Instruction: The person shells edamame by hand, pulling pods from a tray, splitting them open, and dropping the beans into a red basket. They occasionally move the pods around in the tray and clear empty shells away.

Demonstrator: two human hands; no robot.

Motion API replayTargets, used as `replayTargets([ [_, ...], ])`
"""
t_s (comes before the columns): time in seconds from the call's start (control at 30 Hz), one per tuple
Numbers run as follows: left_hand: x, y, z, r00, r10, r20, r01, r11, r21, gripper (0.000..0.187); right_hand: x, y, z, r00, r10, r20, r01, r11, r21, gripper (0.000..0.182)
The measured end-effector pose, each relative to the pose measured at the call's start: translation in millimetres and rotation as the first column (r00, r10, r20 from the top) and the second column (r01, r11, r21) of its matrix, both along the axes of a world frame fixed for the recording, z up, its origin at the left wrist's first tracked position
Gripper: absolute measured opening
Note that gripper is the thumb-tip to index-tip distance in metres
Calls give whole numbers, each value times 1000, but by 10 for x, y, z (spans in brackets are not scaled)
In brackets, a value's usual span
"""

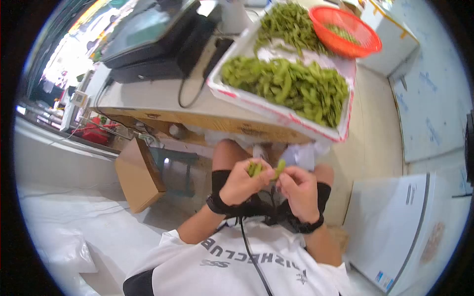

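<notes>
Above my lap, my left hand [247,181] is closed around a few green pods [255,169]. My right hand [299,190] pinches one green pod [280,167] between thumb and fingers, its other end close to my left fingertips. Beyond my hands a white box [237,93] with red edges holds a large heap of plump green pods [291,89] at the near side and thinner-looking green pods [286,24] at the far side. A red-orange basket [365,44] with light green beans inside rests on the box's far right corner.
A black monitor-like device [148,54] and a cable lie on the counter [143,96] at the left. An open cardboard box [136,177] stands on the floor at left. At the right are a white fridge-like cabinet [385,222] and a white foam box [390,39].
</notes>
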State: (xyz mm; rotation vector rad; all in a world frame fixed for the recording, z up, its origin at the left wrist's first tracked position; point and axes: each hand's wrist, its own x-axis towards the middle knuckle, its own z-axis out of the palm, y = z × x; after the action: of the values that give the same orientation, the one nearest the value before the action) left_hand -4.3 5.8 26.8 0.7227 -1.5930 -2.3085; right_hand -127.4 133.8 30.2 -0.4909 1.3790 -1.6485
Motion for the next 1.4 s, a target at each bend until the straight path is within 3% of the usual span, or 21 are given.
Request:
replayTargets([
  [0.03,-5,-11,-15,1000,-13,-21,15,991,132,19,27,-1,-59,999,-40,8,40,998,-57,9],
  [0.1,-3,37,-99,999,3,-34,5,976,218,22,82,-19,-94,996,-82,30,85,985,-150,6],
  [0.4,-45,110,-135,997,-2,-80,43,857,514,21,104,-2,-344,979,-79,189,120,970,-212,5],
  [0.5,-55,90,-170,998,57,18,-60,976,210,18,49,-18,-308,959,-95,266,136,980,-142,7],
  [0.53,-68,109,-148,996,91,1,-90,992,-83,17,33,-22,-302,956,-111,271,151,980,-132,8],
  [0.57,-94,148,-99,993,118,-25,-119,922,-369,19,17,-26,-298,953,-127,276,166,979,-122,9],
  [0.6,-107,169,-53,989,135,-58,-142,771,-621,21,7,-26,-291,949,-142,280,180,977,-113,9],
  [0.7,-103,152,30,990,46,-131,-135,529,-838,29,-9,-15,-236,966,-115,231,135,988,-72,11],
  [0.8,-102,96,2,986,41,-159,-161,427,-890,28,-48,15,-236,983,-64,169,73,996,-47,11],
  [1.0,-57,112,-99,992,40,-122,-124,547,-828,24,29,-11,-323,985,-98,144,112,990,-88,8],
  [1.2,-48,148,-199,983,87,-160,-177,667,-724,16,131,-50,-324,953,-142,267,182,975,-131,7],
  [1.3,-23,192,-146,978,166,-130,-207,874,-440,16,202,-80,-330,931,-138,339,207,962,-176,6],
  [1.4,-13,197,-209,976,187,-114,-212,935,-285,21,228,-85,-390,939,-144,313,213,957,-199,6],
])
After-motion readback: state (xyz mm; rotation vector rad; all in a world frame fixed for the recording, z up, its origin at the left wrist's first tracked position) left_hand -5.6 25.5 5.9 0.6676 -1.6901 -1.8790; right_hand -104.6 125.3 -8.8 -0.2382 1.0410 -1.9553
